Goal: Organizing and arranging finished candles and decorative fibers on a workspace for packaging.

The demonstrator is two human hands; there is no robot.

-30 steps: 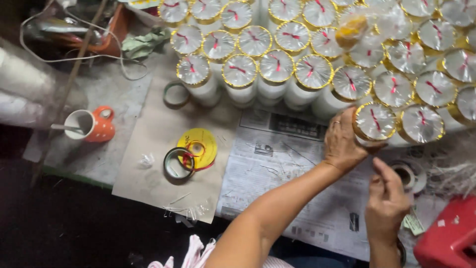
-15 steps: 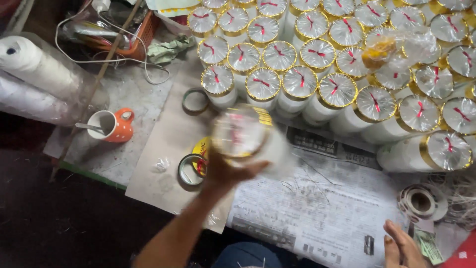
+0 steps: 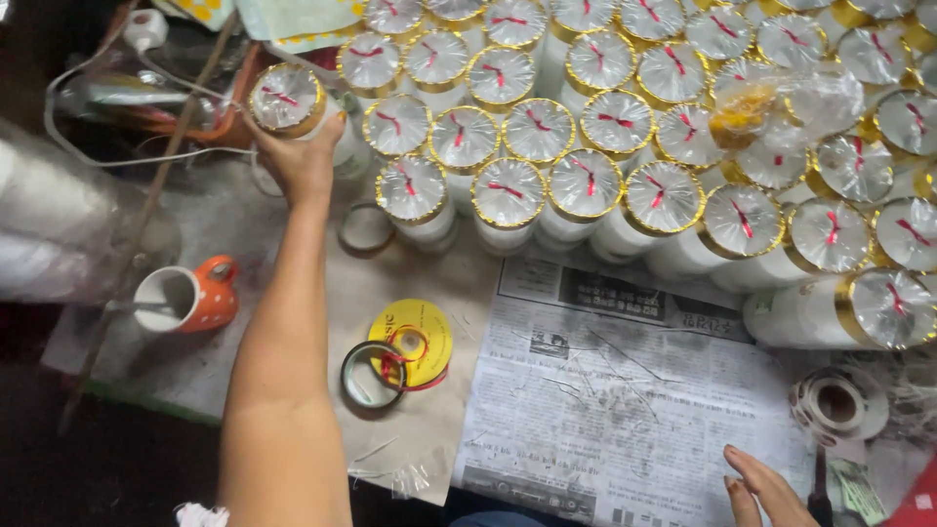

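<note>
On the cluttered tabletop (image 3: 244, 293), my left hand (image 3: 298, 161) grasps a wrapped candle (image 3: 288, 100) upright beside the rows, fingers clenched; my right hand (image 3: 766, 488) rests released, far off.

Both arms were left bare, with no sleeve, watch or bracelet seen along the long left forearm (image 3: 283, 390) that filled the lower left of the frame. The left hand (image 3: 298, 161) was seen ringless from the back. Only the fingers of the right hand (image 3: 766, 490) were caught at the lower right edge, their nails kept short and unpainted.
</note>
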